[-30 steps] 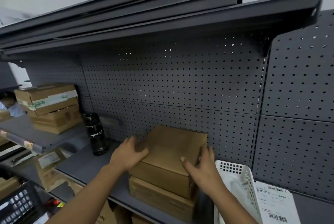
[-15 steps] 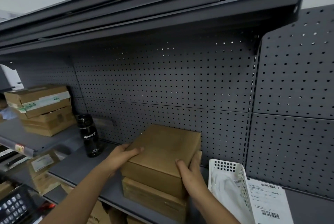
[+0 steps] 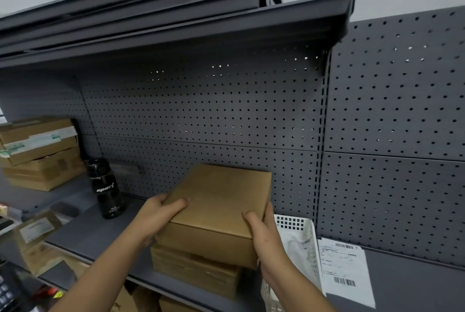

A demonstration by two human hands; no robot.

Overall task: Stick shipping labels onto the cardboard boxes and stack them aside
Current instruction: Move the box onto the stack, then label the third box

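A plain brown cardboard box point(image 3: 219, 201) rests on top of a second cardboard box point(image 3: 193, 270) on the grey shelf point(image 3: 95, 233). My left hand point(image 3: 157, 213) grips the top box at its near left corner, thumb on the lid. My right hand point(image 3: 261, 233) holds its near right corner, thumb on top and fingers down the side. No label shows on the top box's lid. A white shipping label sheet point(image 3: 344, 271) with barcodes lies on the shelf to the right.
A white perforated plastic basket point(image 3: 297, 226) stands between the boxes and the label sheet. A black sport bottle point(image 3: 107, 189) stands left of the stack. More taped cardboard boxes point(image 3: 40, 150) are stacked at far left. A pegboard back wall and an overhead shelf enclose the space.
Both hands have slid back from the lid to the box's near corners and closed around them. The view has shifted right and nearer.
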